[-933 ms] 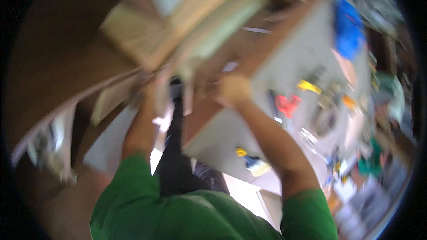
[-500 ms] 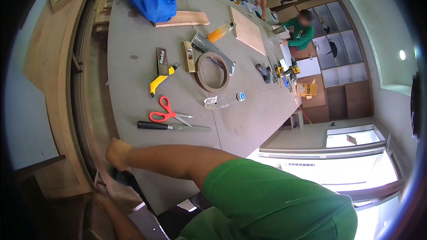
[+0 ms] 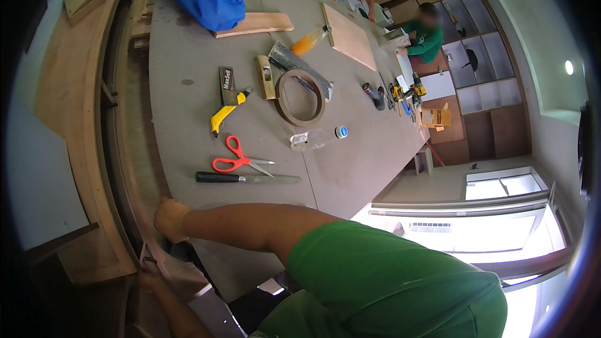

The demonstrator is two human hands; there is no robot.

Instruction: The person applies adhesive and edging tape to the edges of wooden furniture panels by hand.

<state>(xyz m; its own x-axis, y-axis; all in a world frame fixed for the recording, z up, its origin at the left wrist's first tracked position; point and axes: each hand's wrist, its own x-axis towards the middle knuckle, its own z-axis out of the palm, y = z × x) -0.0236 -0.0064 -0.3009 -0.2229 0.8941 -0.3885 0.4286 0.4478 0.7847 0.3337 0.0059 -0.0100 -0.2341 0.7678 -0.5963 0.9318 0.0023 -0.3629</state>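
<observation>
My right hand reaches across the near left corner of the table, its fingers curled at the edge of a long, thin wooden panel. What lies inside the curled fingers is hidden. Lower down, in shadow, my left hand is close to the same panel's near end, its fingers too dark to make out. Nearest to my right forearm on the table lie a black-handled file and red-handled scissors. Beyond them are a yellow cutter knife and a roll of brown edging tape.
The large table also bears a clear bottle, a wooden plane, a bottle of orange liquid, a blue bag and a flat board. Drills lie at the far side, near two people. Wooden boards stand left.
The view has shifted slightly, so the table things sit a little differently in it. Both my hands stay at the panel with almost no change.
</observation>
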